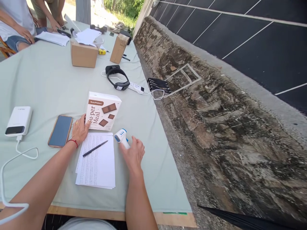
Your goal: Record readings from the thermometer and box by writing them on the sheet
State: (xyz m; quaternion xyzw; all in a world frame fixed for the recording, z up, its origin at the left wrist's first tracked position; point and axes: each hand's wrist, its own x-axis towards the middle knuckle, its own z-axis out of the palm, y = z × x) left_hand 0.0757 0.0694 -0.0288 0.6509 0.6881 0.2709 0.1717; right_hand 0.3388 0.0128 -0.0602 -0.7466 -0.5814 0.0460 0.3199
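My left hand [81, 130] grips the lower left corner of a white and brown "Su-per Meal" box [103, 111], which stands upright on the table. Its thumb lies on the front, while the other fingers are partly hidden at the side. My right hand [134, 153] is closed around the handle of a white and blue infrared thermometer [122, 136], thumb on the left and fingers curled on the right. Between my forearms lie sheets of paper [96, 174] covered in rows of writing, with a black pen [95, 149] across them.
A phone [60, 131] and a white power bank [19, 121] with a cable lie left. Farther back are a black headband device [117, 78], cardboard boxes [83, 56] and a yellow tape measure [102, 51]. Other people stand at the far left. A stone wall [206, 121] runs along the right.
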